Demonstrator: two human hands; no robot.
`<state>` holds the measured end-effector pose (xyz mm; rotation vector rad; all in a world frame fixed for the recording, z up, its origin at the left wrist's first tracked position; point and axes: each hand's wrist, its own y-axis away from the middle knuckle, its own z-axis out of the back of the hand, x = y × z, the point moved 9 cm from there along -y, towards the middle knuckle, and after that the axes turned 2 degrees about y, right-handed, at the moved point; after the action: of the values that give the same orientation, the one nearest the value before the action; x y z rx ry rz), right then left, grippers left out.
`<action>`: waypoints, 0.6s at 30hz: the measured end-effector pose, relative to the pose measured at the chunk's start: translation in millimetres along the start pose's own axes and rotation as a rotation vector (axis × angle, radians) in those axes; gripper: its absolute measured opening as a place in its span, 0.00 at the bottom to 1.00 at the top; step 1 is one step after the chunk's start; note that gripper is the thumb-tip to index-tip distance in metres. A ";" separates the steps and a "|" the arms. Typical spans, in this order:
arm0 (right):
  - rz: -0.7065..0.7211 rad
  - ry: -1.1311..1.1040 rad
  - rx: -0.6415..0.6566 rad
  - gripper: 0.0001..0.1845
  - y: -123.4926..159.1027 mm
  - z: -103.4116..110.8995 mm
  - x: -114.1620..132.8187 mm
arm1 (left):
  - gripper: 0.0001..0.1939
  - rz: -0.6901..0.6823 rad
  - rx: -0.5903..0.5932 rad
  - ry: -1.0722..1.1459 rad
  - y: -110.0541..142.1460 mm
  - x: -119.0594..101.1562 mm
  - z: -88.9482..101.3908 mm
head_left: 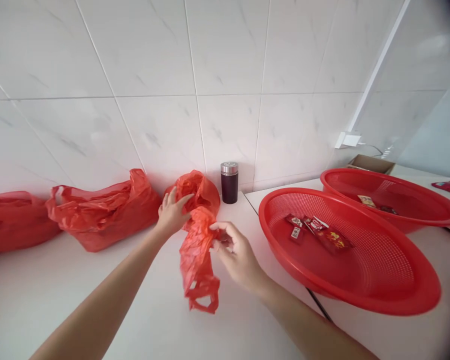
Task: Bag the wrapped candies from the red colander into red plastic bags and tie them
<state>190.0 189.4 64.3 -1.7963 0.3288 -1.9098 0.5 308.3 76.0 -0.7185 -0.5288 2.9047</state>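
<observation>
At the far left, a crumpled red plastic bag (11, 220) lies on the white countertop (60, 290) against the tiled wall, with a second, fuller red plastic bag (105, 210) just beside it.

The left hand (172, 212) rests with fingers spread on the upper bunched portion of a thin, translucent red plastic carrier bag (197, 250). This bag is wrinkled and twisted; its upper part sits bunched on the countertop near the wall, and its lower part hangs forward as a narrow strip ending in a looped handle.

The right hand (236, 255) is positioned just right of the strip, thumb and forefinger pinching its edge at mid-length; the remaining fingers appear loosely curled, though the film partly hides them.

Behind the bag stands a dark cylindrical flask with a silver lid (229, 182).

Further right, a large round red plastic sieve basket (360, 280) holds several small red snack packets (322, 232). A second red sieve basket (397, 200) sits behind it, touching its rim.
</observation>
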 end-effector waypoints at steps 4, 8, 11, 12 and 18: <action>-0.100 -0.054 -0.119 0.13 5.9 17.6 -23.0 | 0.25 0.021 0.063 0.317 67.5 -26.2 24.0; -0.090 0.016 -0.174 0.15 10.8 17.2 -24.1 | 0.30 0.255 0.374 0.865 134.3 -35.6 -16.8; -0.166 -0.046 -0.197 0.18 16.8 21.8 -30.5 | 0.18 0.411 0.229 0.995 148.5 -0.7 -15.9; -0.203 -0.074 -0.218 0.19 19.4 26.5 -35.2 | 0.17 0.446 0.172 1.026 149.6 15.8 -10.4; -0.316 -0.041 -0.323 0.16 26.4 52.6 -70.5 | 0.12 0.631 -0.029 1.174 164.4 97.0 25.4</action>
<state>247.3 210.9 -4.2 -2.2055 0.3742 -2.1251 -99.7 164.4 -3.5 -2.6305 -0.1827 2.2055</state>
